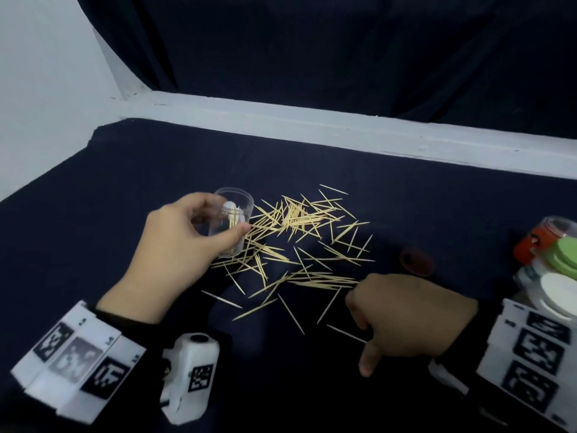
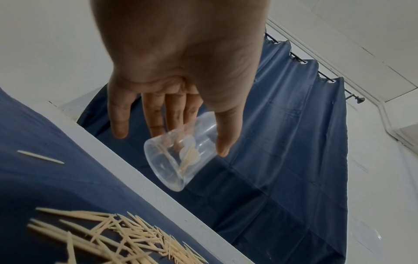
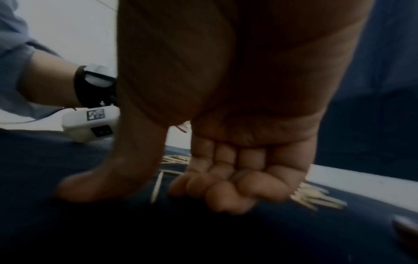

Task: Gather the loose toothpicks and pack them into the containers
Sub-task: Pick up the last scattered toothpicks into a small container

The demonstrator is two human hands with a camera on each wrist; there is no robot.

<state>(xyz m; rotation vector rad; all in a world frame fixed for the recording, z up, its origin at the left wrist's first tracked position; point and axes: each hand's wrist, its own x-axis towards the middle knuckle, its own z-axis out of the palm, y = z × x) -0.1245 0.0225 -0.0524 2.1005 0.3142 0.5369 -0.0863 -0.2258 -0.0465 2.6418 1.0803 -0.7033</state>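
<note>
Your left hand [image 1: 175, 245] grips a clear plastic container [image 1: 232, 220], thumb on its near side and fingers curled round the far side, holding it tilted above the left edge of the toothpick scatter. In the left wrist view the same container [image 2: 178, 155] lies slanted under your fingers [image 2: 156, 114], and a few toothpicks with a pale disc show through its wall. The loose toothpicks [image 1: 299, 239] lie spread over the dark blue cloth of the bench [image 1: 125, 170], thickest just right of the container and thinning toward you. Your right hand [image 1: 409, 310] rests low on the bench at the near right edge of that scatter, its fingers curled under and the thumb sticking out toward you. A bundle of toothpicks [image 1: 324, 282] lies flat with its right ends reaching the knuckles of that hand; from the right wrist view the curled fingers [image 3: 228, 189] press down on the cloth with toothpick ends [image 3: 316, 196] showing to their right, but you cannot tell whether that grip has closed on any of them. The two hands are well apart, with most of the scatter between them. At the far right edge stand more containers with an orange lid [image 1: 530, 245], a green lid [image 1: 565, 257] and a white lid [image 1: 559, 292]. A small dark round cap [image 1: 415, 260] lies on the cloth just beyond your right hand.
</note>
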